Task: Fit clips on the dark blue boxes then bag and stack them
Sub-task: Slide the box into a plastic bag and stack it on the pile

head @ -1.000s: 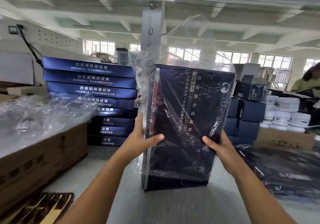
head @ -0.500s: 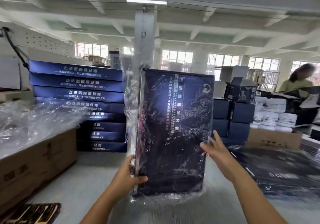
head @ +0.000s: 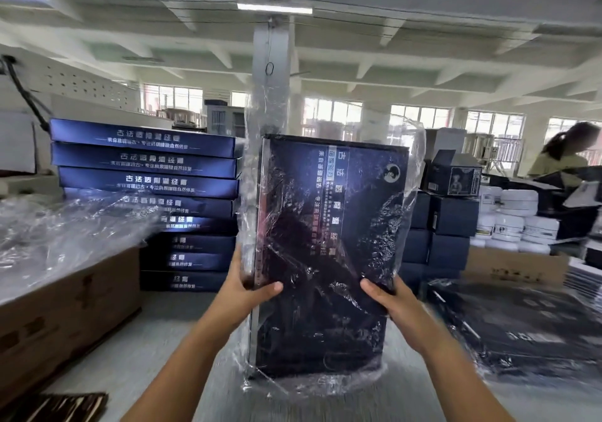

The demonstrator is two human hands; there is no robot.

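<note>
At the left a stack of dark blue boxes [head: 146, 200] stands finished; the left hand [head: 250, 286] and right hand [head: 387, 294] grip one bagged box [head: 329, 245] upright (bag [head: 413, 167] open on top); stacking remains.

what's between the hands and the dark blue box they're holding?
Head view: clear plastic bag film wraps the dark blue box, so left hand and right hand grip through it.

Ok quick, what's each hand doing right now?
Left hand: grips the left edge of the bagged dark blue box, thumb on its front.
Right hand: grips the box's right edge, thumb on its front.
</note>
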